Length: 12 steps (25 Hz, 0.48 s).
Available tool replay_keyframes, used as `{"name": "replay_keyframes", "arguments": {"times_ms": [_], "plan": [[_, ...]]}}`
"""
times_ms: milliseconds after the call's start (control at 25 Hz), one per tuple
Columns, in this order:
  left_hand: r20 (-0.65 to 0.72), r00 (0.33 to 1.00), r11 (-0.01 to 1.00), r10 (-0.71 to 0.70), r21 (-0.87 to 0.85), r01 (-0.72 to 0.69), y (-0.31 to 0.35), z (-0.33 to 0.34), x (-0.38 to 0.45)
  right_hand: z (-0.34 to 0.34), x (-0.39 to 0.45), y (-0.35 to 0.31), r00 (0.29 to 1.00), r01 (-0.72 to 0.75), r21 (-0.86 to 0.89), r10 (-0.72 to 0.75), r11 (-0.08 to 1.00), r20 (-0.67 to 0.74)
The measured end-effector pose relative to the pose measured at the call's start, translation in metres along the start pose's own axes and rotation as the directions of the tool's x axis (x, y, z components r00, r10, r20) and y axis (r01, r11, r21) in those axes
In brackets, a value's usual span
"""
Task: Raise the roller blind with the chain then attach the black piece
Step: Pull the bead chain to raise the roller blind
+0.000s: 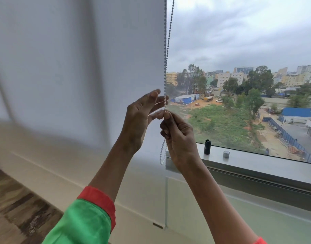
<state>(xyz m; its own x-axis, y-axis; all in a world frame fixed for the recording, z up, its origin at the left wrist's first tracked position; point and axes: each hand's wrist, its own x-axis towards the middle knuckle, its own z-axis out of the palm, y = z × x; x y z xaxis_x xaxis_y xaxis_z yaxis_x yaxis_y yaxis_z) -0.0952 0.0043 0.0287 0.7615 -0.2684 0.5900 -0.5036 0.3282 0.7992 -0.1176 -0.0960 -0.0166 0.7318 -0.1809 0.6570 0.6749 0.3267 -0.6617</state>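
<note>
Hands at the centre of the view work a bead chain [165,50] that hangs along the right edge of a white roller blind [77,67]. The right hand [177,136] is closed, pinching the chain between thumb and fingers; a short loop of beads dangles below it at 7 o'clock. The left hand [142,115], at 10 o'clock from the right, has its fingers loosely spread, their tips touching the chain just above the pinch. The blind covers the left part of the window. A black piece [207,147], a small upright cylinder, stands on the window sill [265,164] at 4 o'clock from the right hand, with a silver cap [226,154] just beside it. A green sleeve with red cuff [91,217] covers the left forearm.
</note>
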Motion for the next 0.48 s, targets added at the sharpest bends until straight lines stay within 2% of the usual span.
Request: {"name": "replay_keyframes", "arguments": {"times_ms": [240, 480], "plan": [[0.019, 0.993, 0.984, 0.119, -0.137, -0.115, 0.047, 0.022, 0.033, -0.008, -0.028, 0.017, 0.999, -0.047, -0.095, 0.049, 0.994, 0.018], [-0.122, 0.988, 0.988, 0.092, -0.116, -0.106, 0.040, 0.027, 0.031, -0.022, -0.043, 0.033, 0.992, -0.095, -0.168, 0.108, 0.981, 0.070]]}}
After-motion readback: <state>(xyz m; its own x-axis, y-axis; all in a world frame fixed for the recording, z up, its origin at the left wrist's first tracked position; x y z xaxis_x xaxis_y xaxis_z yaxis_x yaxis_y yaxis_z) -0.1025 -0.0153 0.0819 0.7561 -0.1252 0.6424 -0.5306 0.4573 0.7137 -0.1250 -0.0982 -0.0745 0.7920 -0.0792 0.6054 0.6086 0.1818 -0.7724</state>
